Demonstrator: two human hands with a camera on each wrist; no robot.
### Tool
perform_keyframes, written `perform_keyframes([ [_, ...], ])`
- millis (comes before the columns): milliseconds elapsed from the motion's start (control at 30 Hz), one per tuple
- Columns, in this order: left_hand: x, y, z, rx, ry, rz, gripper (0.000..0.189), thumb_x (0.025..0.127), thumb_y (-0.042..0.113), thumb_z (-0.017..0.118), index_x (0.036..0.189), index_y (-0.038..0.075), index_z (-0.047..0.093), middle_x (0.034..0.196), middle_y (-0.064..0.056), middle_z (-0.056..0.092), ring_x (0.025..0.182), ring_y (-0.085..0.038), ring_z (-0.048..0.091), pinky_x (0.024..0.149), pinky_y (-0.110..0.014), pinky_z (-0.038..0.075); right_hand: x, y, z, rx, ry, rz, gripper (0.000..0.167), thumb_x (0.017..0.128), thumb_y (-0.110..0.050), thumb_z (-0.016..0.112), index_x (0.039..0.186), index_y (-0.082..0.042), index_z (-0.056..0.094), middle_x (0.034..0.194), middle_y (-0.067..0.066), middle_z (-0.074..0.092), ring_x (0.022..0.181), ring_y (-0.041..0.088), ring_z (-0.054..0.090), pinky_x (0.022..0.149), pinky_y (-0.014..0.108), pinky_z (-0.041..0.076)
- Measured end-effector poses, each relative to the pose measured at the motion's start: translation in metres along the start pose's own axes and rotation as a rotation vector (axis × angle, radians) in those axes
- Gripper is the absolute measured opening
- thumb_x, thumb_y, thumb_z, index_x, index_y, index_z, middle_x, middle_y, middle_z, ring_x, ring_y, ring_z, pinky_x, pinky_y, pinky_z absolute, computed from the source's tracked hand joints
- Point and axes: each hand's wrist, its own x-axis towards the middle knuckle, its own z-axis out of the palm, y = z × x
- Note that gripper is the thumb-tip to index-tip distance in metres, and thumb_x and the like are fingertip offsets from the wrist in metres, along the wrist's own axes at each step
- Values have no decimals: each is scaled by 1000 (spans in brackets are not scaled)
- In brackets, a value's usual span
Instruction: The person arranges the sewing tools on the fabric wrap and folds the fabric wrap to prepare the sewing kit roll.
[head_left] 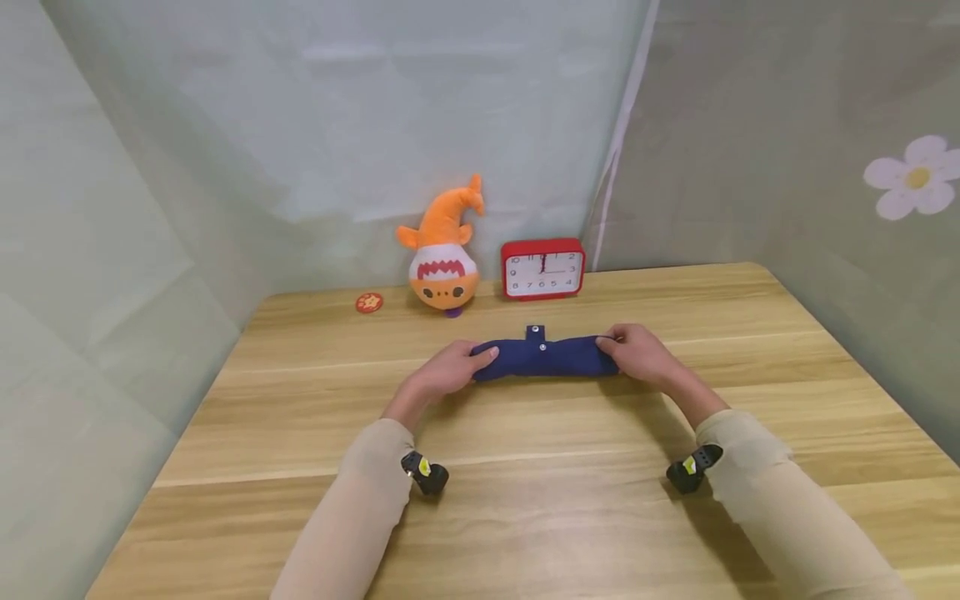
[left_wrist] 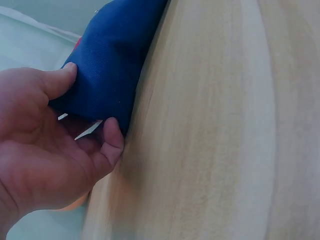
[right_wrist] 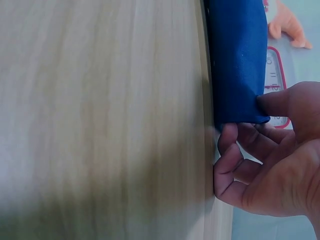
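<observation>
A long, dark blue pouch (head_left: 570,358) with a short snap-button strap (head_left: 535,333) lies lengthwise across the table between both hands. My left hand (head_left: 450,369) pinches its left end, thumb on top and fingers underneath. At the opposite end, my right hand (head_left: 643,357) grips it the same way. The left wrist view shows the left end of the blue pouch (left_wrist: 107,65) with gaps between it and the palm. In the right wrist view, the right thumb presses on the edge of the pouch (right_wrist: 237,60). Its underside is hidden.
Behind the pouch, an orange and white shark plush (head_left: 444,250) leans at the back beside a red-framed clock (head_left: 542,270). A small round red piece (head_left: 369,302) with a pale figure lies left of the plush. Pale cloth (head_left: 337,150) hangs behind the wooden table (head_left: 555,517).
</observation>
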Motion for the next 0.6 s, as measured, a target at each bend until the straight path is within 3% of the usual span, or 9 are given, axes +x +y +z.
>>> perform_keyframes([
  [100, -3, -1, -1, -15, 6, 1, 45, 113, 38, 49, 134, 1, 64, 109, -8, 60, 90, -19, 52, 76, -29, 39, 0, -2, 2, -11, 6, 11, 33, 109, -22, 53, 118, 7, 67, 77, 4, 59, 63, 14, 53, 61, 29, 45],
  [267, -4, -2, 0, -32, -2, 14, 44, 113, 36, 49, 138, 3, 63, 111, -8, 61, 88, -18, 51, 74, -27, 37, -2, 0, 3, -31, 24, 4, 34, 108, -22, 53, 119, 7, 67, 90, 11, 65, 75, 19, 58, 68, 30, 45],
  [367, -6, -2, -2, -60, -17, 24, 44, 113, 34, 48, 143, 5, 61, 123, -11, 62, 99, -20, 55, 85, -29, 45, -3, 0, 3, -39, 34, -13, 35, 108, -23, 53, 120, 7, 67, 107, 19, 68, 91, 25, 59, 77, 31, 44],
  [433, -9, -2, -4, -86, -37, 31, 44, 114, 32, 47, 147, 5, 58, 135, -14, 61, 112, -22, 57, 99, -34, 50, -4, 0, 3, -35, 34, -19, 36, 108, -23, 53, 121, 7, 67, 115, 22, 68, 99, 28, 59, 81, 32, 43],
  [533, -14, 0, -7, -122, -68, 42, 44, 114, 29, 46, 149, 4, 56, 149, -17, 56, 128, -27, 56, 115, -44, 47, -7, -2, 3, -19, 29, -21, 36, 108, -23, 53, 122, 7, 67, 118, 23, 68, 101, 30, 59, 82, 33, 44],
  [600, -16, 1, -8, -135, -84, 50, 43, 114, 27, 46, 146, 2, 58, 150, -19, 55, 131, -29, 55, 118, -47, 44, -7, -2, 3, -18, 31, -21, 36, 108, -23, 53, 121, 7, 67, 119, 23, 68, 102, 29, 59, 83, 33, 43],
])
